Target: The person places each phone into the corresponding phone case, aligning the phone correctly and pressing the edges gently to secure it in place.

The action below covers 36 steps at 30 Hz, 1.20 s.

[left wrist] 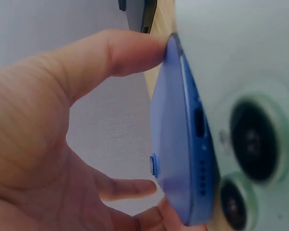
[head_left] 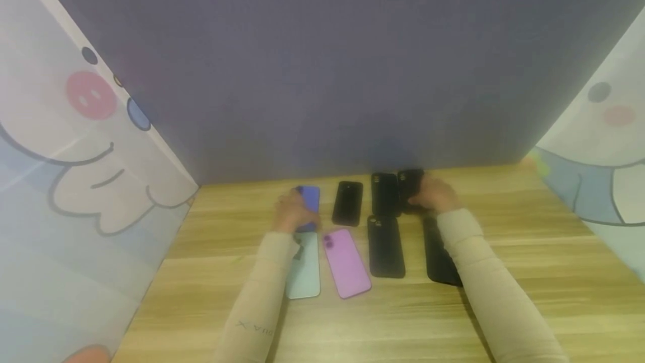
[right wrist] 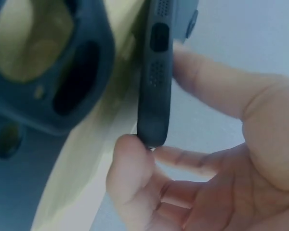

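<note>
At the far left of the layout, my left hand [head_left: 294, 212] spans a purple-blue phone [head_left: 312, 199], gripping it by its edges. In the left wrist view its thumb [left wrist: 135, 52] presses one corner while the other fingers reach the opposite edge. A mint-green phone [head_left: 304, 273] lies just nearer to me, partly behind the sleeve. Over on the right, my right hand [head_left: 437, 194] holds a black phone case [head_left: 409, 186] at the back. Seen from the right wrist, the case [right wrist: 155, 106] stands between the thumb and the fingers curled at its edge.
A black phone [head_left: 347, 203] and a pink phone [head_left: 347, 265] lie in the middle of the wooden table [head_left: 353, 329]. More black cases [head_left: 385, 195] lie to their right, one [head_left: 438, 256] partly under the right forearm. A grey panel [head_left: 322, 71] rises behind the table.
</note>
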Tool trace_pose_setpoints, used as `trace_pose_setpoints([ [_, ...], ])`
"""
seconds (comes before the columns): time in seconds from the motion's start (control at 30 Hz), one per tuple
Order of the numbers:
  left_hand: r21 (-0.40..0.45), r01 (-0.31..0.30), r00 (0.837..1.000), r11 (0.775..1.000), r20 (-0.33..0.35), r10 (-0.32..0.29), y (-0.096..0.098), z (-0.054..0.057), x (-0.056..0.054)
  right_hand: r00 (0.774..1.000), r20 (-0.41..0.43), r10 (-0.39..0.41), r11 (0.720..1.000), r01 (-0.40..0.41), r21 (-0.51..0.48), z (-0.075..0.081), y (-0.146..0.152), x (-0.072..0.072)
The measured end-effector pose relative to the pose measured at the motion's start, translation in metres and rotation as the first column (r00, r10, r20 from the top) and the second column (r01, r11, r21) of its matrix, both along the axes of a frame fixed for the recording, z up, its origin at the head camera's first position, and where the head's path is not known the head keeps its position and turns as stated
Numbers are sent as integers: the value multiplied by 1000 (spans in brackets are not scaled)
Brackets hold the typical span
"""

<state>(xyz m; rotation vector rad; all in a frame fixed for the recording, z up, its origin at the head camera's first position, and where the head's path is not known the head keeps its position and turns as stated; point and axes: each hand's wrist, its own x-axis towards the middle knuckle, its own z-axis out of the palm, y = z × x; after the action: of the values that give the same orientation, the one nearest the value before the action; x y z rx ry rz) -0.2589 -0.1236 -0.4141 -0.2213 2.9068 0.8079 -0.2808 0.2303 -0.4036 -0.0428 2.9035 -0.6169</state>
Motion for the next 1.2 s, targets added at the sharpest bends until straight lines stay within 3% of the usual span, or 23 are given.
trace_pose_setpoints([
  [0.23, -9, 21, 1000, 1000, 15, -21, -3, 2, 1, 998, -52, 24, 1000, -24, -1, -1, 5, -1],
  [0.4, 39, 30, 1000, 999, -7, -30, -4, 0, 1, 997, -70, 27, 999, -30, -39, -5, 9, 0],
  [0.6, 66, 57, 998, 996, -14, -56, -6, -2, -2, 999, -47, 4, 998, -7, -63, -5, 11, 2],
  [0.8, 89, 75, 997, 993, -16, -74, -9, 5, -2, 998, -42, 44, 997, -47, -63, -7, 20, -3],
  [0.93, 113, 84, 996, 990, -27, -81, -13, 9, -3, 997, -39, 72, 991, -76, -109, -4, 24, -2],
  [1.2, 181, 99, 995, 979, -24, -96, -21, 7, -7, 997, 32, 65, 973, -56, -226, 0, 29, 1],
])
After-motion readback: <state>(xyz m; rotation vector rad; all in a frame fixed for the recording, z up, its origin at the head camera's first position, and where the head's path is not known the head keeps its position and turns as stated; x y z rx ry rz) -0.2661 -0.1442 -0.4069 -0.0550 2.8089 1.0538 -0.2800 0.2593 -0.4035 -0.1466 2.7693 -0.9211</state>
